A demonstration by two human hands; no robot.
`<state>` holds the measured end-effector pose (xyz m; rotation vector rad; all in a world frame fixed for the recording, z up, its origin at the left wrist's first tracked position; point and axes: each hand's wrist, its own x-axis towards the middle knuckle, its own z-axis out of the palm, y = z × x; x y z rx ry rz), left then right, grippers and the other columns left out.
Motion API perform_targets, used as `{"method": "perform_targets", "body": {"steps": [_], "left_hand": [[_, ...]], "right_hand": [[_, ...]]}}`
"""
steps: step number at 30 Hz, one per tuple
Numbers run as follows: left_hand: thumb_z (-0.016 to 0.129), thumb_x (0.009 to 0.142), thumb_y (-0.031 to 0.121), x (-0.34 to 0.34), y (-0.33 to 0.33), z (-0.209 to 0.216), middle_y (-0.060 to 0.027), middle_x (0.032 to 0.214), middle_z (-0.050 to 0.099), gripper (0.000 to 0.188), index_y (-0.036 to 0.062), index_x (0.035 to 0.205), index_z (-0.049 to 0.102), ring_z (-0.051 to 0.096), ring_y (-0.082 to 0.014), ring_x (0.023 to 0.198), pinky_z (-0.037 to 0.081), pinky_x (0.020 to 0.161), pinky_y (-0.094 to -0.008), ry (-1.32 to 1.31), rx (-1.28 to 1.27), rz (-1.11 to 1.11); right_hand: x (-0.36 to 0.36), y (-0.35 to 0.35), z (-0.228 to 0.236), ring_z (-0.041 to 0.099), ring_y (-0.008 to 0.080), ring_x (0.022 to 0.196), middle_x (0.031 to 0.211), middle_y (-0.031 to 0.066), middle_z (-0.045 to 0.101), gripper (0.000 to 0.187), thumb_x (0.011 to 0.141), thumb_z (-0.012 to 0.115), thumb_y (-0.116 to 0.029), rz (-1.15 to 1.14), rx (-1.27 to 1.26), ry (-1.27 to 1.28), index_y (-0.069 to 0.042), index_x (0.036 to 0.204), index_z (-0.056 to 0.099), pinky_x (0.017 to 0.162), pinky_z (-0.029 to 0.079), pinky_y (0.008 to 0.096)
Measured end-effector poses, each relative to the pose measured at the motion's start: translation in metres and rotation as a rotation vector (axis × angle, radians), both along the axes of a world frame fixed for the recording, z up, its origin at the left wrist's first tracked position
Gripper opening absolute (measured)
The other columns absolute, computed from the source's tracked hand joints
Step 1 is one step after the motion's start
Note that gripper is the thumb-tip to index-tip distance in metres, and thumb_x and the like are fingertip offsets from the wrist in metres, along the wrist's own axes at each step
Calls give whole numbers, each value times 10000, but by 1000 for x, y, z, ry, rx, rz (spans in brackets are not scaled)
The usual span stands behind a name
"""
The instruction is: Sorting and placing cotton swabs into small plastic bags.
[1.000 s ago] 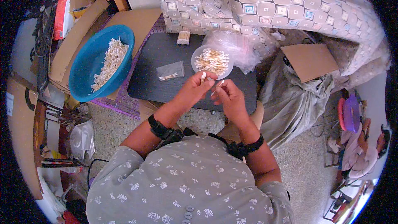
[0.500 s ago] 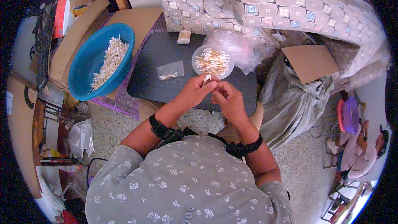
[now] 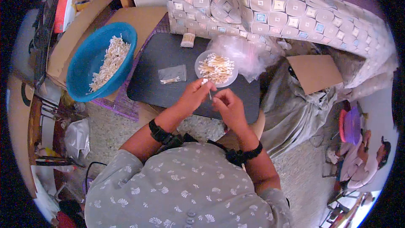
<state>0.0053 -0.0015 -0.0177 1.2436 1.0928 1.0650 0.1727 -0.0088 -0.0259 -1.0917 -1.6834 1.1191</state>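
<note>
My left hand [image 3: 195,96] is closed on a few cotton swabs [image 3: 205,82], whose white tips stick up past the fingers. A single cotton swab [image 3: 210,94] slants down between the hands, its lower end at the pinched fingertips of my right hand [image 3: 230,107]. Just beyond the hands, a round whitish bowl [image 3: 197,74] holds a heap of loose swabs. To its left on the dark table [image 3: 147,63] lies a small clear bag [image 3: 179,71] with several swabs in it. A bundle of swabs [image 3: 187,40] stands at the table's far edge.
Left of the table, a large blue basin [image 3: 78,69] holds many swabs, beside cardboard [image 3: 80,38]. Clear plastic bags [image 3: 249,55] lie behind the bowl, against a patterned sofa [image 3: 278,17]. A grey cloth sack [image 3: 291,101] with cardboard on it stands right. Another person [image 3: 360,162] sits far right.
My hands have moved slightly apart, the right one lower. The left hand's swabs have tilted, and one swab now shows between the hands. The view has shifted a little.
</note>
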Motion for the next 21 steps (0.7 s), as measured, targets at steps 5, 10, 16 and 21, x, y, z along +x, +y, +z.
{"method": "perform_targets", "body": {"steps": [5,10,16,21], "left_hand": [[442,969,290,-8,11,-17,23,725,547,276,70,886,586,483,-60,615,388,543,-230,-144,154,38],[408,982,289,-8,5,-7,-5,759,574,303,57,877,571,530,-81,641,405,546,-242,-351,-60,-3],[425,973,324,-16,7,-16,26,659,473,274,79,954,546,384,-66,514,340,463,-230,-495,-156,-45],[485,956,272,-21,6,-15,76,624,372,185,103,979,557,319,-30,506,266,435,-195,-496,-179,-42]], "right_hand": [[9,20,10,583,170,690,790,77,605,103,822,631,-98,-87,192,-176,-29,885,587,635,476,288],[15,63,13,593,291,721,855,140,594,130,794,623,-87,-165,438,-391,-49,918,620,652,487,370],[9,110,8,590,269,719,882,125,576,179,776,641,-82,-142,557,-528,-69,954,632,659,485,361],[2,136,-1,580,351,760,868,142,543,147,801,610,-135,-75,587,-677,-95,941,628,655,483,435]]}}
